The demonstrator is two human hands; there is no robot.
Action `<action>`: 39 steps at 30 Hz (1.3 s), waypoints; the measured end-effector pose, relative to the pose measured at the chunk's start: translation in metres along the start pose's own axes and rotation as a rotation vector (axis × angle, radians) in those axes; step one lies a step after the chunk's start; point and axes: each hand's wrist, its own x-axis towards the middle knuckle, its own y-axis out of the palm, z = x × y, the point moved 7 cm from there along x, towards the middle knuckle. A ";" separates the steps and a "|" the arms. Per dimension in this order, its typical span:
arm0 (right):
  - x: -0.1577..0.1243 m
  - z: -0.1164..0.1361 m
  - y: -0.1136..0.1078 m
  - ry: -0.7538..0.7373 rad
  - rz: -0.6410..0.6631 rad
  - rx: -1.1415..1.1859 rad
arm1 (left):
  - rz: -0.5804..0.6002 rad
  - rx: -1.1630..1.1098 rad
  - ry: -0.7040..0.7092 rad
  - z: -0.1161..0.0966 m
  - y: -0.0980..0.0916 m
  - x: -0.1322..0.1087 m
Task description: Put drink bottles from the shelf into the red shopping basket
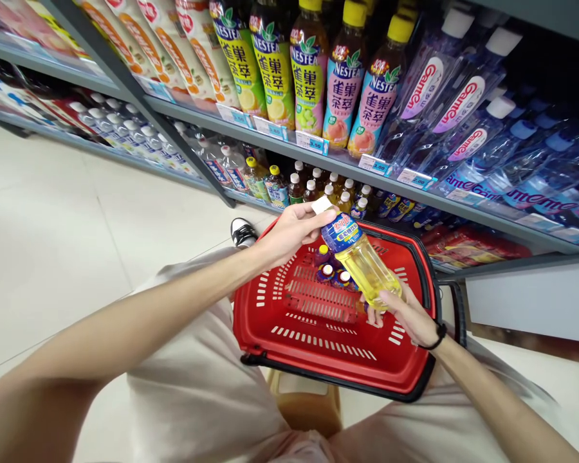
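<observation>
A bottle of yellow drink (367, 263) with a blue label and white cap is held slantwise above the red shopping basket (280, 344). My left hand (296, 231) closes round its neck at the cap end. Its base rests in the fingers of my right hand (403, 310), which wears a black band at the wrist. Below the drink, several small bottles (326, 272) with white or yellow caps stand inside the basket. Part of the basket's floor is hidden by the bottle and my right hand.
Shelves of drinks run across the front, with tea bottles (307, 80) and large water bottles (458, 96) on the upper level. Shorter bottles (318, 183) fill the lower shelf behind the basket. The black basket handle (458, 312) hangs at the right. A tan stool (309, 408) shows between my legs.
</observation>
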 end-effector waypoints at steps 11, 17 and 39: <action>-0.005 -0.007 0.005 0.054 0.143 0.186 | 0.124 -0.006 -0.052 -0.001 0.008 -0.004; -0.001 -0.014 -0.003 0.068 0.054 0.223 | 0.171 0.037 0.020 -0.010 0.014 -0.008; 0.002 -0.028 0.008 0.171 0.103 0.237 | 0.113 0.138 0.103 -0.024 0.012 -0.014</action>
